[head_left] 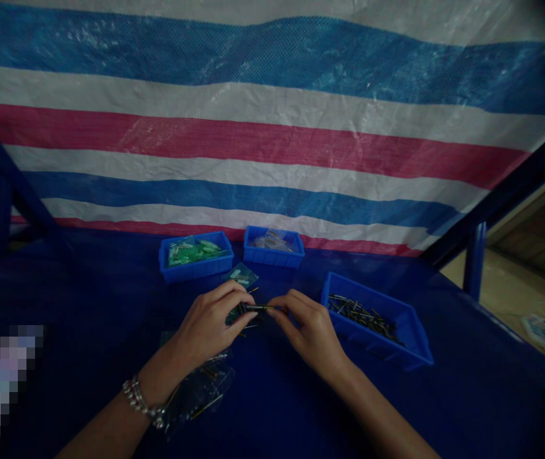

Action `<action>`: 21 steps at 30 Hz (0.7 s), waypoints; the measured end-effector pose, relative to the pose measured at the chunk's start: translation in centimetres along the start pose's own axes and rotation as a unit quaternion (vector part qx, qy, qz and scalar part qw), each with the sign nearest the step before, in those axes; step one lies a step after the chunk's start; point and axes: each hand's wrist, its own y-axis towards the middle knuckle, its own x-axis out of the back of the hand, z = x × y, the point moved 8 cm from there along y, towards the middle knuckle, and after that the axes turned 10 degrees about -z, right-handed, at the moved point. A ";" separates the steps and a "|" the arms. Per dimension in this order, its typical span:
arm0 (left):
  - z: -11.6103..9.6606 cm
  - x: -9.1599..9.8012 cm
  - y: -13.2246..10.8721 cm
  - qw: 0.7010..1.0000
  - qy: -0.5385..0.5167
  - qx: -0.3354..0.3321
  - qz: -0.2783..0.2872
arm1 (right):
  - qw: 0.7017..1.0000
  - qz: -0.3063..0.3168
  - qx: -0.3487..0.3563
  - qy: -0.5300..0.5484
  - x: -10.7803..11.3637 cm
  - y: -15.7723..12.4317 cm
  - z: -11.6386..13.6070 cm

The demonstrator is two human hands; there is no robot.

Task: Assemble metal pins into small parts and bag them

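My left hand (219, 315) is closed, its thumb and fingers round one end of a thin dark rod with a gold-coloured tip (259, 308). From the other side my right hand (305, 322) pinches the gold end. Under the left fingers there is dark material I cannot make out. A few more thin pieces lie on the blue table between the hands, partly hidden. Just beyond the left hand rests a small see-through bag (242, 275) with pale pieces in it. Beneath the left wrist are see-through bags (208, 386) holding thin dark and gold rods.
A blue bin (372, 338) of dark rods stands right of my right hand. Farther back are a blue bin (198, 271) with green packets and a smaller blue bin (275, 258) with see-through packets. A striped sheet (272, 146) hangs behind, between blue frame bars.
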 end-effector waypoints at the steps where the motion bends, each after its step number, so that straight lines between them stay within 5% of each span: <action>1: 0.0 -0.1 0.0 1.000 0.000 0.003 0.005 | 1.000 0.000 0.001 0.000 0.0 0.0 0.0; 21: -0.4 0.2 0.0 0.999 -0.044 -0.005 -0.013 | 1.000 -0.021 0.024 0.000 0.3 -0.1 0.3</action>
